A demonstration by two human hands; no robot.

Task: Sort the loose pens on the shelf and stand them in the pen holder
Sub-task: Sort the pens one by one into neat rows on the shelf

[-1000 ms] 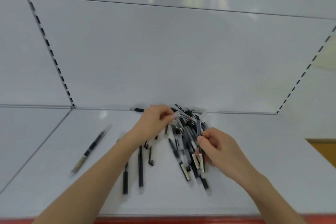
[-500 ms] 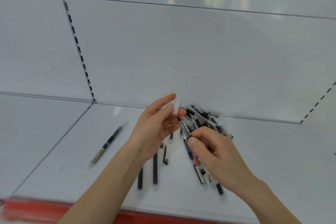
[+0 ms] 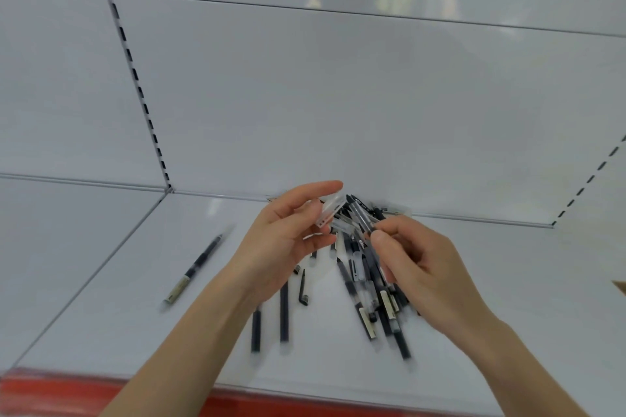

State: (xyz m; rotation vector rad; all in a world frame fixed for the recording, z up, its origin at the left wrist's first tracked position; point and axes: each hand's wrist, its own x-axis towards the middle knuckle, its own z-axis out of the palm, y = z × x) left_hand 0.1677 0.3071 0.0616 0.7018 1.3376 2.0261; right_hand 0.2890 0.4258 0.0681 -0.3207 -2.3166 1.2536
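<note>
My left hand [image 3: 288,240] pinches a clear cap [image 3: 330,211], my right hand [image 3: 420,271] grips a pen [image 3: 360,215], both over the shelf's [image 3: 135,332] pen pile [image 3: 367,288], centre frame.

Two bare hands meet above a white shelf [image 3: 135,315]. The left hand [image 3: 288,240] pinches a clear cap [image 3: 328,213]. The right hand [image 3: 420,267] pinches a dark pen [image 3: 359,217] whose end points toward 11 o'clock, just beside the cap. Under them lies a heap of pens [image 3: 367,284]. Two dark pens [image 3: 284,311] lie at the heap's 8 o'clock, and a single pen [image 3: 196,266] lies well apart at 9 o'clock. A red strip [image 3: 50,393] edges the shelf at 6 o'clock.
</note>
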